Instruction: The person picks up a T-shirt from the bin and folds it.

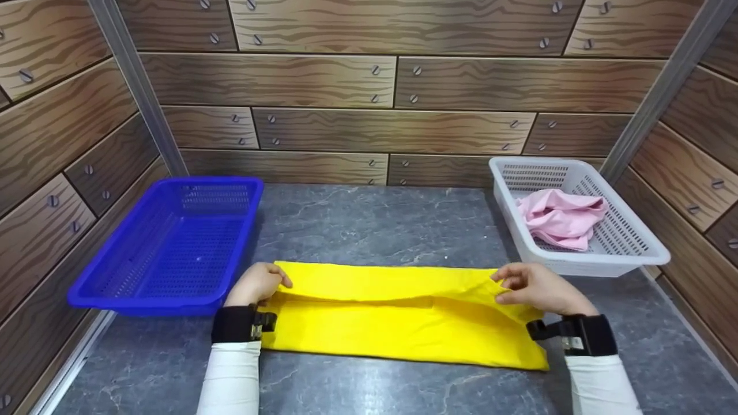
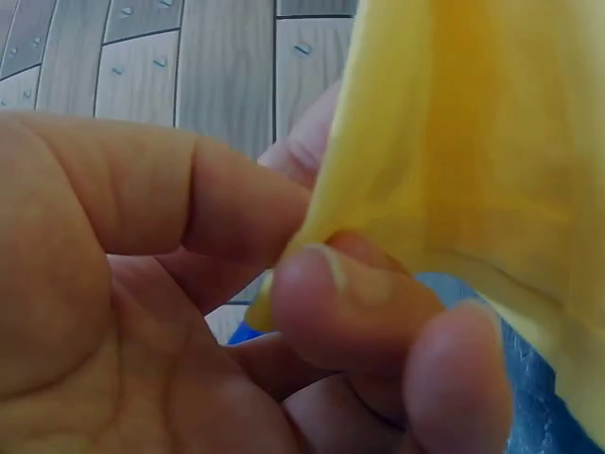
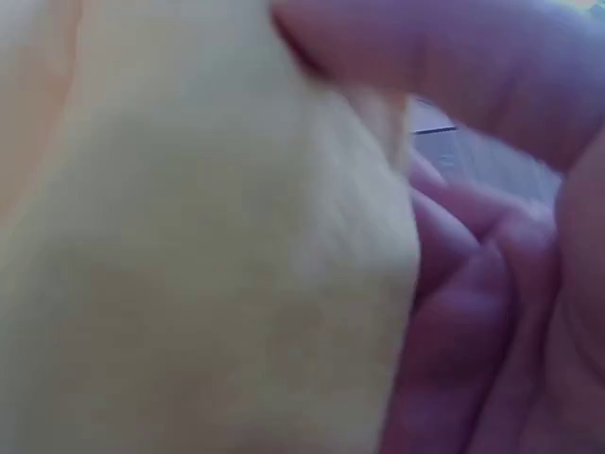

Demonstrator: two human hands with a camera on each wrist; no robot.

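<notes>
A yellow cloth [image 1: 375, 331] lies folded into a long band across the front of the table, its far edge raised in a flap. My left hand [image 1: 258, 283] pinches the flap's left corner; the left wrist view shows thumb and fingertips on the thin yellow fabric [image 2: 473, 123]. At the other end, my right hand [image 1: 539, 288] grips the flap's right corner between thumb and fingers. Close up in the right wrist view, the blurred fabric [image 3: 217, 236] covers part of that hand's fingers. Between the hands the flap stands off the lower layer, leaving a shadowed gap.
A blue plastic basket [image 1: 245, 253] stands left of the cloth, close to my left hand. Behind my right hand is a white basket [image 1: 582, 264] holding a crumpled pink cloth [image 1: 559, 216]. Wood-patterned walls [image 1: 328, 129] enclose the grey marbled table [image 1: 369, 225] at the back and sides.
</notes>
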